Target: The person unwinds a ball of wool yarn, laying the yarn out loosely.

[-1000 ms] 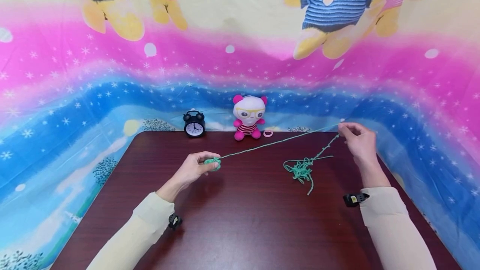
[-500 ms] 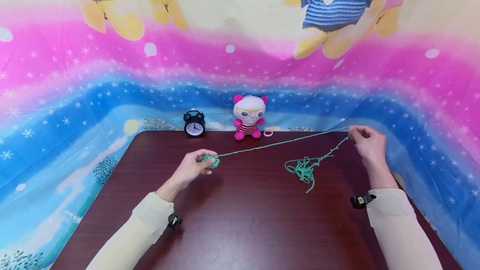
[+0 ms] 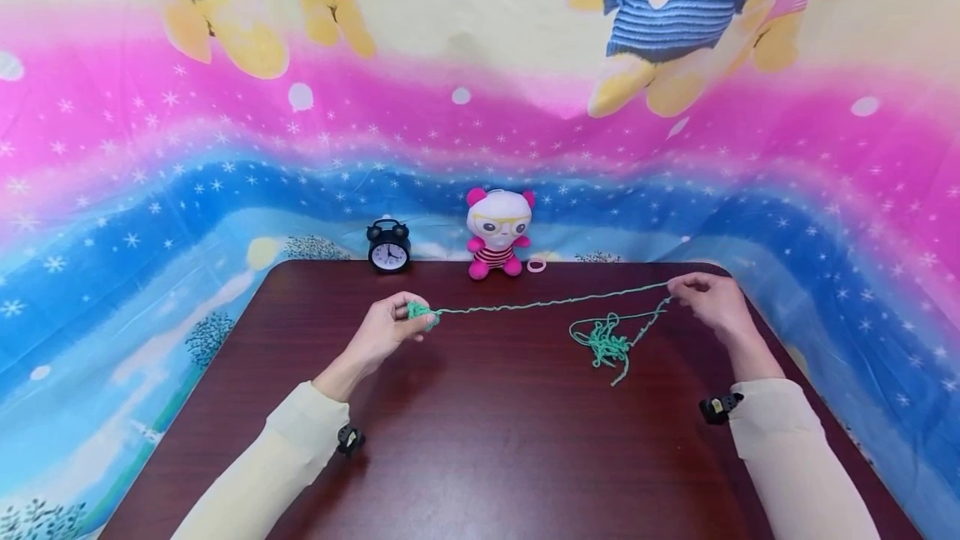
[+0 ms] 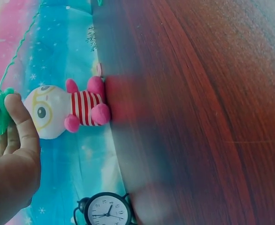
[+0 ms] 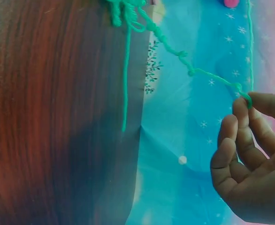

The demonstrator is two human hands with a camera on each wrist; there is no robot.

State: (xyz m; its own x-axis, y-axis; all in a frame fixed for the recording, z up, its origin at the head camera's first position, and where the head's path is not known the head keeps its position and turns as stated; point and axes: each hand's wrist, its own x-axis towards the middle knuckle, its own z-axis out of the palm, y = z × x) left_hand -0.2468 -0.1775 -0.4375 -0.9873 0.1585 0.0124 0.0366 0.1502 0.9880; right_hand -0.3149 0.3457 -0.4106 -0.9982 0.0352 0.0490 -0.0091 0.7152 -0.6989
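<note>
A small wound bundle of green yarn [image 3: 420,314] is gripped between the thumb and fingers of my left hand [image 3: 378,333], raised over the left part of the table. From it a strand [image 3: 551,302] runs across to my right hand [image 3: 712,305], which pinches the yarn between thumb and fingertip. Below that pinch the yarn drops, with small knots along it [image 5: 182,55], to a loose tangled heap of yarn [image 3: 606,342] on the table. In the left wrist view the bundle [image 4: 2,115] hides part of the fingers behind it.
On the dark wooden table [image 3: 480,440], a black alarm clock [image 3: 388,248] and a pink and white panda plush [image 3: 498,232] stand along the back edge. Beside the plush is a small pink ring [image 3: 536,266]. A printed cloth [image 3: 465,140] hangs behind and at both sides.
My right hand moved outward to the right, then came back left and lower, so the strand now hangs less steeply. The left fingers have shifted round the bundle, which has turned slightly.
</note>
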